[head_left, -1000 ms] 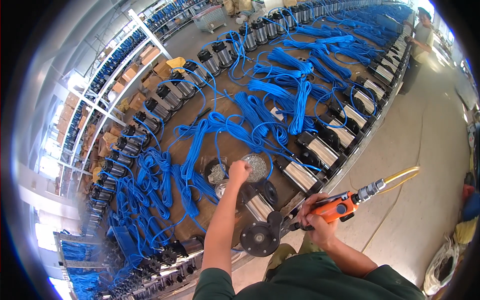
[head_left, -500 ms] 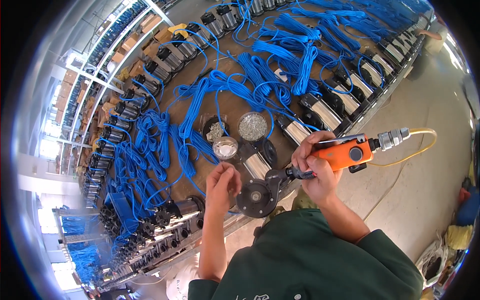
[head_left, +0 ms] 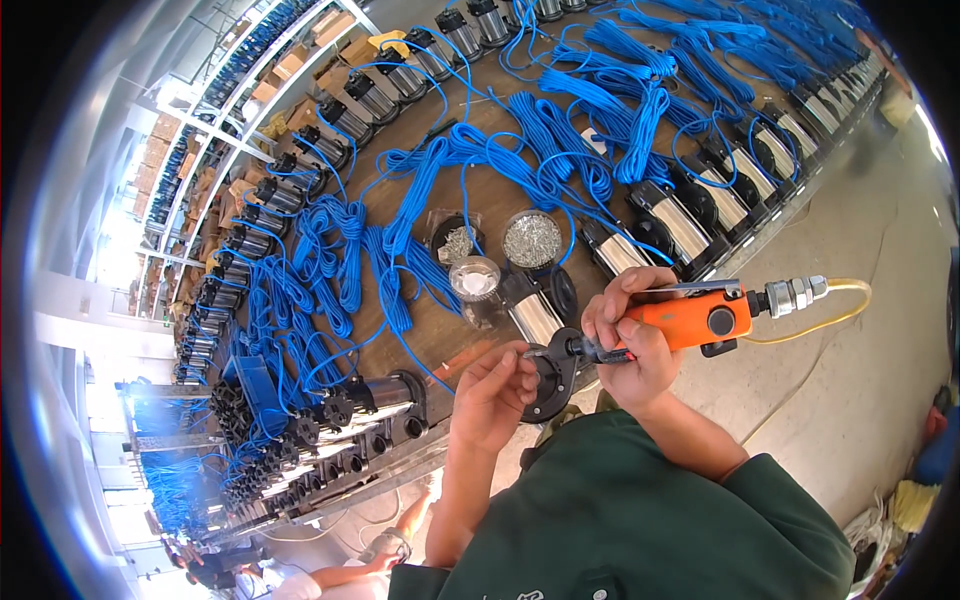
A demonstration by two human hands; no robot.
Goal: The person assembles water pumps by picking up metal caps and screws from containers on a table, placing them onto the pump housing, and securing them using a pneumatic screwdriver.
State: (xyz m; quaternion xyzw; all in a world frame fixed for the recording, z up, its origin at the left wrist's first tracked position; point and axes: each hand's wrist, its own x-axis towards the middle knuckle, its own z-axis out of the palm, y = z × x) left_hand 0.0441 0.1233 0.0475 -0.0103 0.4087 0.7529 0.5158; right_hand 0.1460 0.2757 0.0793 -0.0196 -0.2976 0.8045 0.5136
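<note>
My right hand (head_left: 640, 345) is wrapped around an orange air screwdriver (head_left: 690, 320), whose tip points left. At that tip, my left hand (head_left: 495, 390) holds its thumb and fingers pinched together; anything small between them is too fine to make out. Just beside the left fingers is a round black pump end part (head_left: 552, 385), partly hidden by that hand. It sits at the near end of a silver pump (head_left: 530, 312) lying at the table's edge.
Beyond my hands stand a round bowl of small metal fasteners (head_left: 533, 242), a clear plastic cup (head_left: 475, 279) and a dark dish (head_left: 452, 236). Blue cable coils (head_left: 415, 195) cover much of the brown table (head_left: 395, 350). Pumps line its edges. A yellow hose (head_left: 850, 284) trails from the screwdriver.
My left hand has moved right to the screwdriver's tip, now covering part of the black end part. The right hand still grips the screwdriver. Another person's arm has come into view at lower left.
</note>
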